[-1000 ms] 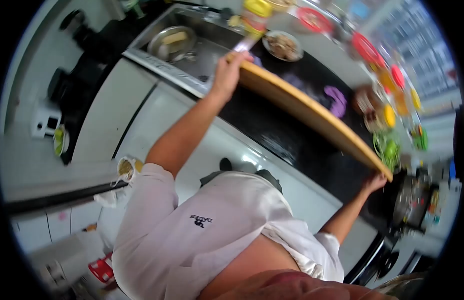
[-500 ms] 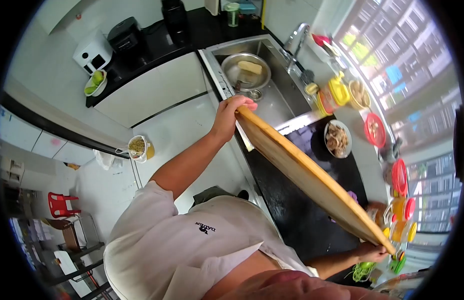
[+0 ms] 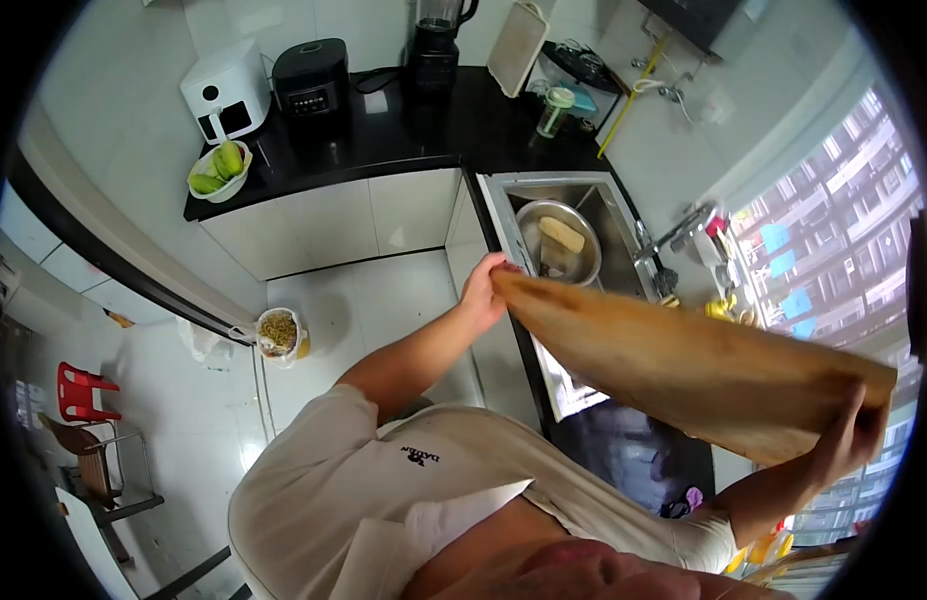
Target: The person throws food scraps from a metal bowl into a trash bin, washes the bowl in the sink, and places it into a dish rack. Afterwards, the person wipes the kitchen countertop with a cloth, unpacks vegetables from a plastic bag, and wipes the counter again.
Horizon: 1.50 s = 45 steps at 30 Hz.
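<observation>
A large wooden cutting board is held up between my two hands, tilted with one broad face showing brown staining. My left hand is closed round its left end, beside the sink. At the opposite end, my right hand grips the board near its corner, some fingers lying on the face. Behind the board, a metal basin sits in the sink with a pale yellowish block in it. Part of the sink and much of the right counter are hidden by the board.
A black counter along the far wall carries a white air fryer, a black cooker, a blender and a bowl of green fruit. The faucet stands beyond the board. A bin is on the floor.
The board has been raised and turned, from nearly edge-on to showing its broad face. My right hand has come up with it. The view has shifted, showing more far counter.
</observation>
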Each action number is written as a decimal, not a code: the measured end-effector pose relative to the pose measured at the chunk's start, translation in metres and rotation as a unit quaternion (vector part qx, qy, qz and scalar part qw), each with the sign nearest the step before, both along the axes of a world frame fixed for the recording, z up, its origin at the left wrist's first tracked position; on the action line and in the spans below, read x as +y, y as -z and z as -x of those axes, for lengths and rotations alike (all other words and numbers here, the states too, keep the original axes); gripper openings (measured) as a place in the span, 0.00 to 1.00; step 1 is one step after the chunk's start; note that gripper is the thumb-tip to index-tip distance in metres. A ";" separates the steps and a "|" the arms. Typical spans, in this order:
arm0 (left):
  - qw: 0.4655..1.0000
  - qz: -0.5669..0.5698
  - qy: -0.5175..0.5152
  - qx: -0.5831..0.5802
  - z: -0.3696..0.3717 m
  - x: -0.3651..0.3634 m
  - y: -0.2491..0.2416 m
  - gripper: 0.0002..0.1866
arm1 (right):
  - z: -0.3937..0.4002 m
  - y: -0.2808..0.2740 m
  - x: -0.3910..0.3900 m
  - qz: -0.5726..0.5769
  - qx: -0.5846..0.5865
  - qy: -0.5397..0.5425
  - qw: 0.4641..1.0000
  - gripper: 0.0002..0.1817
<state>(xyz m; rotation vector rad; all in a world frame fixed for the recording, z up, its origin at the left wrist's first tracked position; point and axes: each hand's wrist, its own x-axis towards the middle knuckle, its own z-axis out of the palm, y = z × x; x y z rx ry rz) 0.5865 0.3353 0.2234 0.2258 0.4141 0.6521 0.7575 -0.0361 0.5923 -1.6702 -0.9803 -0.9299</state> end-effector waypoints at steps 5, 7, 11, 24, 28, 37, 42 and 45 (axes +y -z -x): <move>0.983 -0.134 0.115 -0.041 -0.062 0.119 -0.030 0.37 | 0.003 -0.086 0.138 0.146 -0.107 0.239 0.954 0.24; 0.877 -0.245 -0.127 0.393 -0.097 0.160 -0.020 0.41 | -0.013 -0.119 0.200 0.204 -0.178 0.308 0.912 0.39; 0.882 -0.231 -0.031 0.409 -0.097 0.193 -0.010 0.41 | -0.029 -0.144 0.324 0.238 -0.071 0.333 0.910 0.43; 0.915 -0.129 0.372 0.088 -0.188 0.250 0.047 0.51 | -0.075 -0.138 0.618 0.343 -0.168 0.152 0.912 0.27; 0.932 -0.100 0.316 0.146 -0.202 0.313 0.051 0.48 | -0.070 -0.120 0.698 0.380 -0.097 0.199 0.898 0.23; 0.920 0.209 0.327 0.048 -0.239 0.442 0.057 0.51 | -0.138 -0.085 0.903 0.454 -0.046 0.172 0.873 0.22; 0.951 0.216 0.218 -0.049 -0.270 0.492 0.039 0.32 | -0.180 -0.066 0.981 0.466 -0.046 0.147 0.871 0.23; 0.948 0.229 0.200 -0.091 -0.297 0.517 0.044 0.32 | -0.188 -0.058 1.017 0.483 -0.007 0.157 0.862 0.13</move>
